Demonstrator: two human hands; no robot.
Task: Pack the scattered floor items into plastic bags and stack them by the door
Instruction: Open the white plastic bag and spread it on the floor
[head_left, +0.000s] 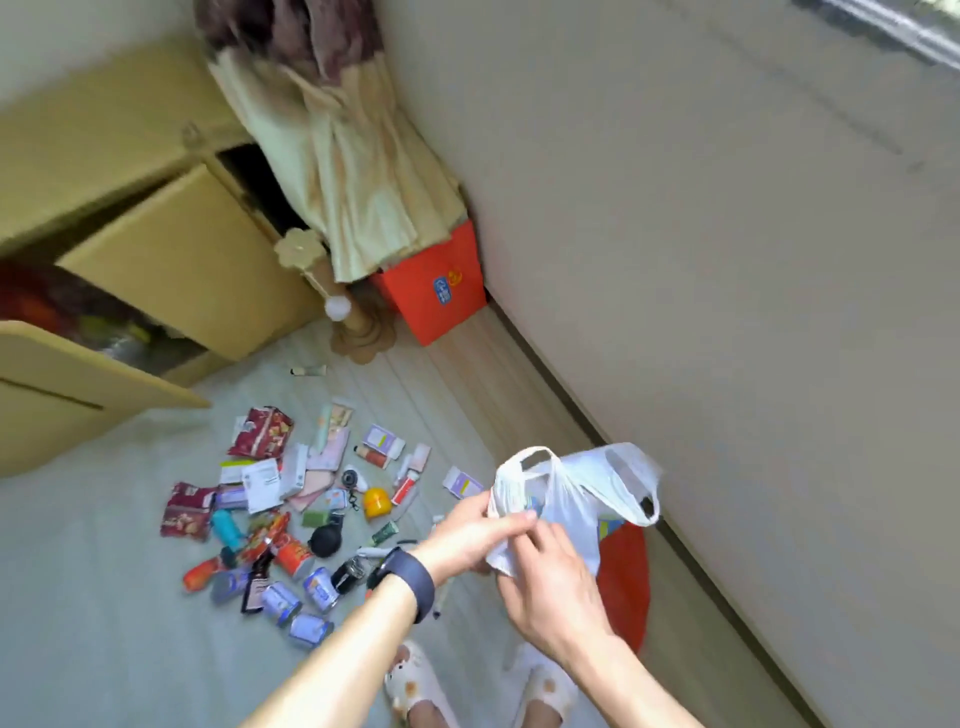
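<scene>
Both hands are up at the lower right of centre, working one white plastic bag (582, 499). The left hand (467, 530), with a dark watch (410, 577) on its wrist, pinches the bag's edge between thumb and fingertips. The right hand (545, 587) grips the bunched plastic just below, fingers curled into it. The bag's two handle loops stand open above the hands, and something blue and yellow shows faintly through the plastic. Directly behind it, against the wall at the right, is one red bag (623, 571). The scattered items (291, 499) lie in a loose heap on the pale floor, left of centre and well apart from the bag. In there I count two dark red snack packets (262, 431), two purple-and-white boxes (382, 439), four silvery-blue cans (280, 603) bunched at the heap's near edge, one yellow round thing (376, 501), one black round thing (324, 540) and one teal bottle (226, 527); the rest is too blurred to name. At the bottom centre are two pale slippers (413, 686). In the upper left a tan cabinet (171, 249) has its drawer pulled out. One red box (436, 291) sits in the corner under a cream curtain (353, 171).
</scene>
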